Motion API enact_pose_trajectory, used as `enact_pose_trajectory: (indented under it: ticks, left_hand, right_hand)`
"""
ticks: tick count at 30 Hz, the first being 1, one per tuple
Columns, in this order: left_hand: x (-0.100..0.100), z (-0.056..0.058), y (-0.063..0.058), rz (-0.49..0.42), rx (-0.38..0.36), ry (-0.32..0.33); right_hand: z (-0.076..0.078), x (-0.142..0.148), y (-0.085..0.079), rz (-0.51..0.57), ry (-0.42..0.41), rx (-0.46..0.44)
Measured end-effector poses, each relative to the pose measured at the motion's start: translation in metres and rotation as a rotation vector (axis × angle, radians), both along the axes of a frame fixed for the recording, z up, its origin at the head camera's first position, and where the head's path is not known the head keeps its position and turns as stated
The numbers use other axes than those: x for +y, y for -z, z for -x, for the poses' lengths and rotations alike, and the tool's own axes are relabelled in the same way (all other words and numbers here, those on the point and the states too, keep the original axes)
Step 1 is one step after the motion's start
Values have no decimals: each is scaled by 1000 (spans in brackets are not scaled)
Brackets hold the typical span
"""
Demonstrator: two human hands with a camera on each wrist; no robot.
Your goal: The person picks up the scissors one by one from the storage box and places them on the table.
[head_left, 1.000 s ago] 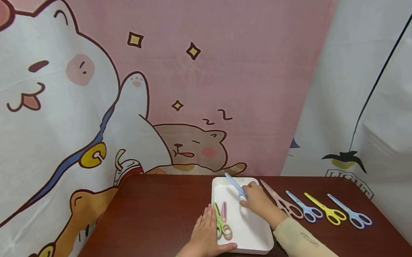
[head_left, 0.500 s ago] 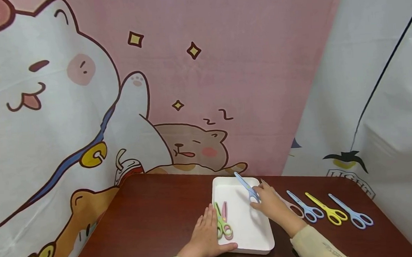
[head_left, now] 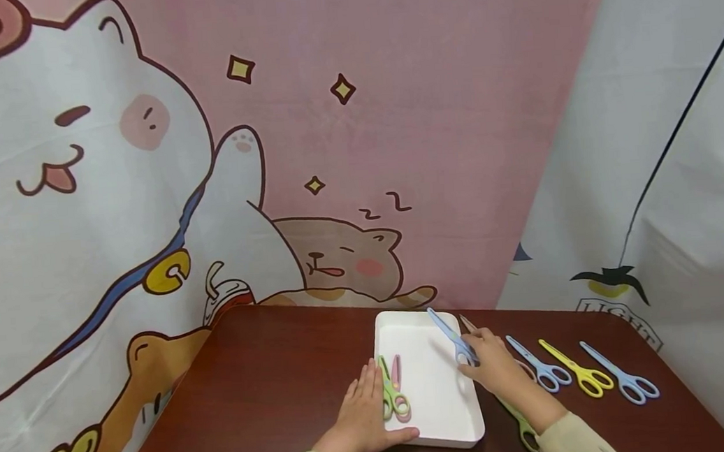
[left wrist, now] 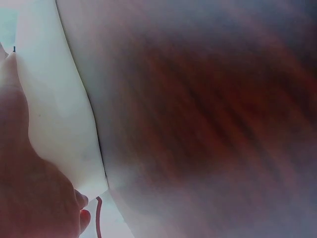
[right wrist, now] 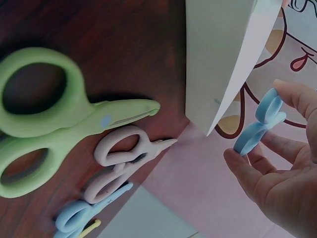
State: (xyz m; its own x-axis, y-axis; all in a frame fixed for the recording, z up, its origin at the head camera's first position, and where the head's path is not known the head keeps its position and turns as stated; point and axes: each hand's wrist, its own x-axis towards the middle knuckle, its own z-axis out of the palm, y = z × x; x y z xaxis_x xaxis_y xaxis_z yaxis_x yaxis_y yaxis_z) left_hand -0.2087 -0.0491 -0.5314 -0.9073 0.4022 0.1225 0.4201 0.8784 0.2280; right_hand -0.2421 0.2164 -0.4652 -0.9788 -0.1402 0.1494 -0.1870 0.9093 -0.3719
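Note:
My right hand (head_left: 501,367) holds light-blue scissors (head_left: 442,324) by their handle loops, blades pointing up and away, over the right side of a white tray (head_left: 434,406). In the right wrist view, thumb and fingers pinch the blue loops (right wrist: 270,106) above the tray's rim. Straight fingers of my left hand (head_left: 359,412) press along the tray's left wall, the thumb stretched along its near edge. Inside the tray, near that hand, green scissors (head_left: 386,385) lie partly over pink scissors (head_left: 396,371). The left wrist view has my left hand (left wrist: 29,163) against the tray wall (left wrist: 59,99).
Right of the tray on the brown table (head_left: 284,371) lie green scissors (right wrist: 99,111) and pink scissors (right wrist: 131,153), both partly behind my right arm in the head view. Farther right are blue scissors (head_left: 541,366), yellow scissors (head_left: 577,370) and another blue pair (head_left: 621,372). A printed cloth hangs behind.
My right hand has carried the blue scissors rightward, from over the tray's middle to its right edge. Green scissors on the table have come into sight. My left hand stays put.

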Motion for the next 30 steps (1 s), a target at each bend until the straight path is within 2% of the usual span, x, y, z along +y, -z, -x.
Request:
enact_pose_trajectory:
  ticks: [8, 17, 27, 30]
  left_hand:
    - [1, 3, 8, 0, 9, -1]
    - [0, 1, 6, -5, 10, 2]
    - [0, 3, 10, 0, 39, 0]
    - [0, 2, 8, 2, 28, 3]
  right_hand:
    - [-8, 14, 4, -3, 9, 24]
    - [-19, 36, 10, 43, 18, -5]
    - [-27, 55, 10, 36, 51, -20]
    - [-28, 60, 11, 27, 65, -10]
